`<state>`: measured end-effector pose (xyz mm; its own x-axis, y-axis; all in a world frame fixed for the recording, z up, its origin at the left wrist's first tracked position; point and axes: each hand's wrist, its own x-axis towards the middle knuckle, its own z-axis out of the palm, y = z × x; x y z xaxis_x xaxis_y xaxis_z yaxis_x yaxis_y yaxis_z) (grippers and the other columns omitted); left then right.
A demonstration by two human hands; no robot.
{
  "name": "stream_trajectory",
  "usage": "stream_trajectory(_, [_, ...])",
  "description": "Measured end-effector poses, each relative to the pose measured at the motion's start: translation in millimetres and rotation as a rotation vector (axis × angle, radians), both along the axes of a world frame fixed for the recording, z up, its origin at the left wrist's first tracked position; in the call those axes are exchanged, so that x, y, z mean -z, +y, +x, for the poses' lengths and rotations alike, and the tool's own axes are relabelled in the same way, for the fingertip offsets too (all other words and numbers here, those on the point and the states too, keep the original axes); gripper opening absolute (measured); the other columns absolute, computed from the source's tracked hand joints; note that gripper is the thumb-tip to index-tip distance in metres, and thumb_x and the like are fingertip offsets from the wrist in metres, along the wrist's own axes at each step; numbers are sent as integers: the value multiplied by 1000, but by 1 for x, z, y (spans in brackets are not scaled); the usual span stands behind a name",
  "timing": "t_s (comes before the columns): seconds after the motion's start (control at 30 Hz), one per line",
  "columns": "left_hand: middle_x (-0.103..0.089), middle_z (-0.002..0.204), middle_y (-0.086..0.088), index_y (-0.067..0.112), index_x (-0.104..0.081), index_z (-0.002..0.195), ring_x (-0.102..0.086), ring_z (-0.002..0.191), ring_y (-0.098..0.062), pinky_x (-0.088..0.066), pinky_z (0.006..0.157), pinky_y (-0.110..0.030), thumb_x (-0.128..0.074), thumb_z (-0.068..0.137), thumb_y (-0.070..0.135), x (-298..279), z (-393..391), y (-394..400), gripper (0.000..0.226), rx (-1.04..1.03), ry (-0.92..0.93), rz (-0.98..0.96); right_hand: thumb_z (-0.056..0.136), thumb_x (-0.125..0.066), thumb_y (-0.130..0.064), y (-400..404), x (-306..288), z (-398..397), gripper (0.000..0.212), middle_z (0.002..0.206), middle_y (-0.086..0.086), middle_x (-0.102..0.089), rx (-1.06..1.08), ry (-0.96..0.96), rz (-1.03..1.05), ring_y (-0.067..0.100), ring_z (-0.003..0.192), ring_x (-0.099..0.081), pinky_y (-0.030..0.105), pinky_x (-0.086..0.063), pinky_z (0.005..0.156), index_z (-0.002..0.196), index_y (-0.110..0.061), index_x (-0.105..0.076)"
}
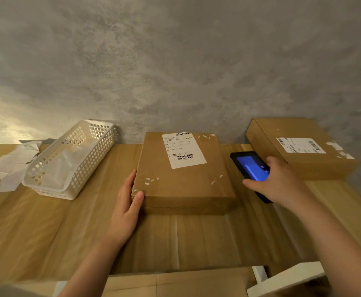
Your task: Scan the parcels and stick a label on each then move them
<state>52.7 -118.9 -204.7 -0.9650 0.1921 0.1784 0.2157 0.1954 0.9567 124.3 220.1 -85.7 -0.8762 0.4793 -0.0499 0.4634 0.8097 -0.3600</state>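
A flat cardboard parcel (181, 181) lies in the middle of the table with a white barcode label (184, 150) on its top. My left hand (126, 209) holds its near left corner, thumb on top and fingers along the left side. To the parcel's right, my right hand (280, 181) grips a black handheld scanner (250, 166) with a lit blue screen, low over the table. A second labelled parcel (301, 151) sits at the far right against the wall.
A white perforated plastic basket (72, 161) stands at the left, paper sheets inside. Loose white paper scraps (12, 166) lie beside it. Flattened cardboard (68, 228) covers the table. A grey wall rises right behind. A white frame (286, 277) shows at the bottom right.
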Motion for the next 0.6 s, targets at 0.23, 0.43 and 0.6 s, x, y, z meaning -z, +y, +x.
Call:
stream_trajectory(0.23, [-40,151,23,39,-31,152,-33,139,8,-27,108,-17,-41,86,62,-1,1,1,70,-1,-5,13,67,-73,-70,-34,-58,-18,95,131,4,-56,-171,-107,66,22,102,-59,36,-52,83,138,-16,-39])
stream_trajectory(0.43, [-39,148,30,44,-31,149,-33,136,13,-28,102,-8,-42,85,64,-4,2,1,67,3,-14,24,67,-72,-72,-58,-66,-20,93,125,0,-56,-274,-225,91,18,101,-60,37,-55,88,137,-19,-41])
stream_trajectory(0.6, [-38,147,33,42,-31,150,-32,135,15,-27,101,-5,-41,85,65,-5,2,1,70,-2,-10,20,68,-68,-75,-63,-66,-16,90,120,-2,-57,-307,-306,153,15,96,-59,33,-55,84,135,-21,-41])
